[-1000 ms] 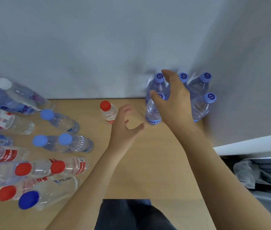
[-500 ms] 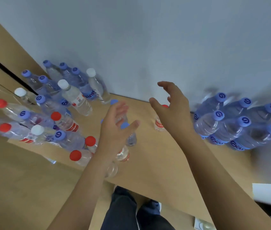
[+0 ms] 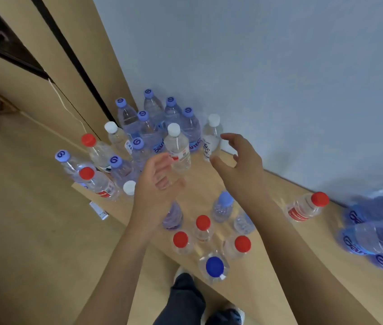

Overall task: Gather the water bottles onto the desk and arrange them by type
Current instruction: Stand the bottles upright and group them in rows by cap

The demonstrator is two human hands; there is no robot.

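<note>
Many water bottles stand on the wooden desk [image 3: 277, 233]. Light-blue-capped bottles [image 3: 148, 123] cluster at the far left by the wall, mixed with white-capped bottles [image 3: 177, 146] [image 3: 212, 137] and red-capped ones [image 3: 96, 181]. Near the front edge stand several red-capped bottles [image 3: 203, 227] and one dark-blue-capped bottle [image 3: 214, 268]. A lone red-capped bottle [image 3: 306, 206] stands to the right. A blurred group of blue bottles [image 3: 377, 233] fills the right edge. My left hand [image 3: 156, 186] hovers open just below a white-capped bottle. My right hand [image 3: 242, 160] is open beside the other white-capped bottle, holding nothing.
A grey wall [image 3: 256, 66] runs behind the desk. Wooden cabinet panels [image 3: 45, 66] with a dark gap stand at the left. The wooden floor [image 3: 33, 231] lies below the desk's edge, with my legs and shoes [image 3: 185, 306] under it. A small label scrap [image 3: 98, 210] lies near the desk corner.
The view has swung left toward the mixed cluster. Both hands have moved away from the blue group at the right and now reach toward the white-capped bottles.
</note>
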